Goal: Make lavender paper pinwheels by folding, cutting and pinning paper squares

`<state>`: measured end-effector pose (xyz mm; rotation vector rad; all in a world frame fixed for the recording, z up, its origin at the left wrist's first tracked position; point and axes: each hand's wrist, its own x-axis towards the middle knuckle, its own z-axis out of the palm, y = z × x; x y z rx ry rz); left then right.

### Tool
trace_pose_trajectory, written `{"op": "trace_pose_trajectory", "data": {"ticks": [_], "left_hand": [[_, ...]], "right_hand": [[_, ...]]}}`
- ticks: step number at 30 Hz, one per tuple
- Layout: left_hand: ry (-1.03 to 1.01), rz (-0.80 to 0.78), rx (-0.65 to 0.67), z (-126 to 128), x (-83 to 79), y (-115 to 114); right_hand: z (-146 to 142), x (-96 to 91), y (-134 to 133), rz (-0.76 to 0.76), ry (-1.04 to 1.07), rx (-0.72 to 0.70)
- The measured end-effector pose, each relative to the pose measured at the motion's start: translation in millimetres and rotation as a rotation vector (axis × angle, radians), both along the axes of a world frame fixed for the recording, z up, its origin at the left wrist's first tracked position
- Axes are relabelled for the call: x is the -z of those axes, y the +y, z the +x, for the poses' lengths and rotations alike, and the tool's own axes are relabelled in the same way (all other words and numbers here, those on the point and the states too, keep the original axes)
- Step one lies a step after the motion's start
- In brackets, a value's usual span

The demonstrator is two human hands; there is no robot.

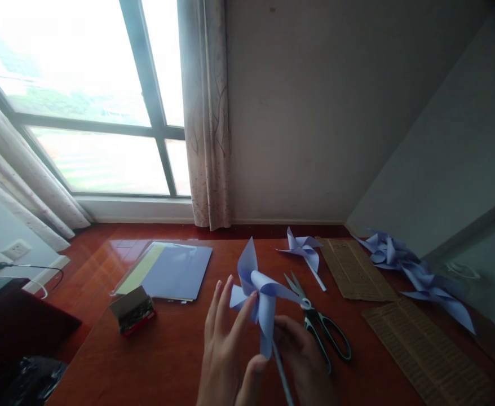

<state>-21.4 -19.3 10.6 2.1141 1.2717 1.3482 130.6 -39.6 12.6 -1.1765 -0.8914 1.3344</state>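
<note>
- I saw the left hand point(226, 352) with its fingers spread wide, its forefinger touching the paper pinwheel point(266, 293) near the hub and its thumb by the lowest blade.
- The right hand point(300, 352) was curled behind that pinwheel, beside its stick point(282, 373); from where I stood I couldn't tell how firmly it gripped anything.
- Just beyond the right hand, to its right, lay open scissors point(308, 305).
- Farther ahead of it was a second pinwheel point(301, 248).
- Well right of it sat corrugated cardboard point(427, 344).
- Left of the left hand stood an open small box point(132, 311), with paper sheets point(175, 270) beyond.
</note>
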Motion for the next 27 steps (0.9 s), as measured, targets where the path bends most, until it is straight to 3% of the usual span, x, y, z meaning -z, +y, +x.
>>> {"op": "trace_pose_trajectory", "data": {"ticks": [6, 11, 19, 27], "left_hand": [[0.212, 0.117, -0.052, -5, -7.4, 2], [0.216, 0.108, -0.077, -5, -4.6, 3], [0.262, 0.136, -0.072, -10, -3.4, 6], [0.233, 0.124, -0.098, -7, -8.4, 5]], "right_hand": [[-1, 5.1, 3, -0.107, 0.281, -0.007], [-7, -3.0, 6, -0.162, 0.378, 0.016], [-8, 1.4, 1, -0.252, 0.268, 0.178], [-10, 1.5, -1, -0.225, 0.246, 0.251]]}}
